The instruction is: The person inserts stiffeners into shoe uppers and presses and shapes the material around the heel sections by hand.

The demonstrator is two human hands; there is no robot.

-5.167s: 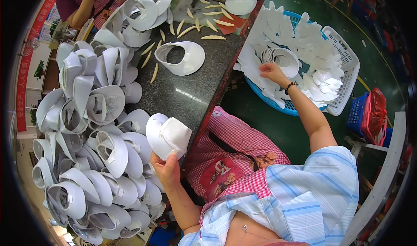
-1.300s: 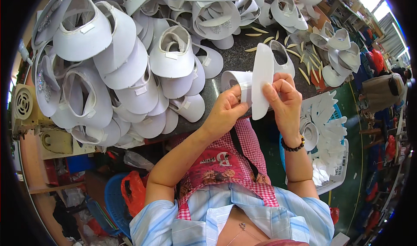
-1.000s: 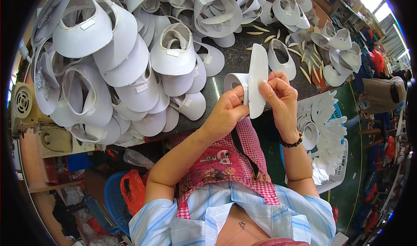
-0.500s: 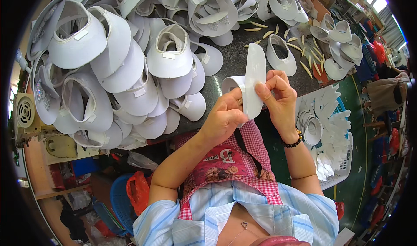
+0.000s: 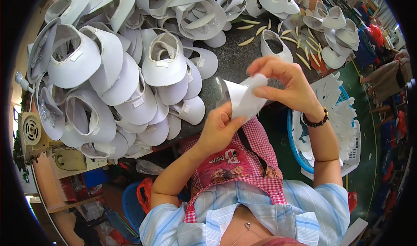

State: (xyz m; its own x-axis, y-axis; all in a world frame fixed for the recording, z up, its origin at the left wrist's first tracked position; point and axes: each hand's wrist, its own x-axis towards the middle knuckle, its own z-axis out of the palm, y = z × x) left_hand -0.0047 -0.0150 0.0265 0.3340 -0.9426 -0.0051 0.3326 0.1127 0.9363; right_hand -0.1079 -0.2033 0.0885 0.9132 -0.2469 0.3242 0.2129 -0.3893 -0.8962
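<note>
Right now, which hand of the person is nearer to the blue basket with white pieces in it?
The right hand: in the picture it is just above and left of the blue basket, its forearm passing in front. The left hand is farther left.

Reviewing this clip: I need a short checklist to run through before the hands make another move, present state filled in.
1. Left hand on the white visor part: ok, thumb and fingers grip its lower end.
2. Right hand on it too: ok, at its right-hand end.
3. Edges lined up: cannot tell, fingers cover some.
4. Beaded bracelet away from the part: ok, on the right wrist.
5. Tabletop free of loose bits: not ok, cream strips lie scattered.
6. Loose visor apart from the right hand: cannot tell, they overlap in view.
</note>
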